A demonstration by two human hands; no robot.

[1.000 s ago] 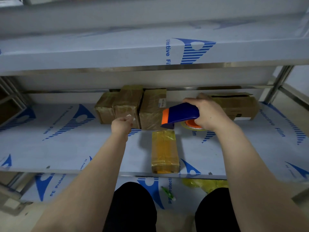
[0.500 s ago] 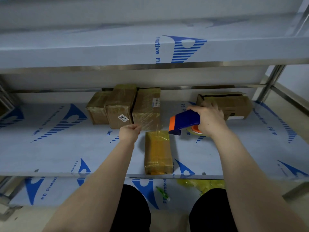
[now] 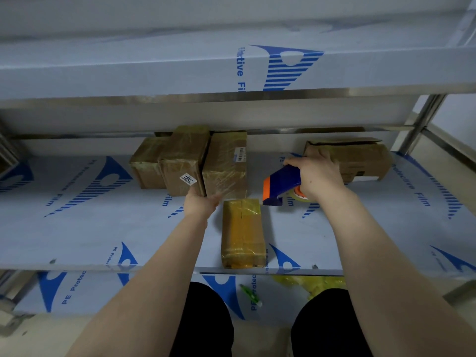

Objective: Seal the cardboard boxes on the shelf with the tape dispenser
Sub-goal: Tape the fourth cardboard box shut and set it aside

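A small taped cardboard box [image 3: 243,233] lies lengthwise near the front edge of the middle shelf [image 3: 103,228]. My right hand [image 3: 316,173] grips a blue and orange tape dispenser [image 3: 280,185], which hovers just right of the box's far end. My left hand [image 3: 201,203] is open, palm up, just left of that far end, below three taped boxes [image 3: 190,161] standing in a row at the back. Another cardboard box [image 3: 360,158] with a loose top flap sits at the back right, partly behind my right hand.
The upper shelf [image 3: 231,68] overhangs close above the work area. A steel upright [image 3: 422,119] stands at the right. On the lower shelf lie crumpled yellow tape [image 3: 309,282] and a small green tool [image 3: 249,295]. My knees sit below the shelf's front edge.
My right hand has carried the dispenser rightward and down toward the shelf. My left hand has opened and drifted toward the small box's far end.
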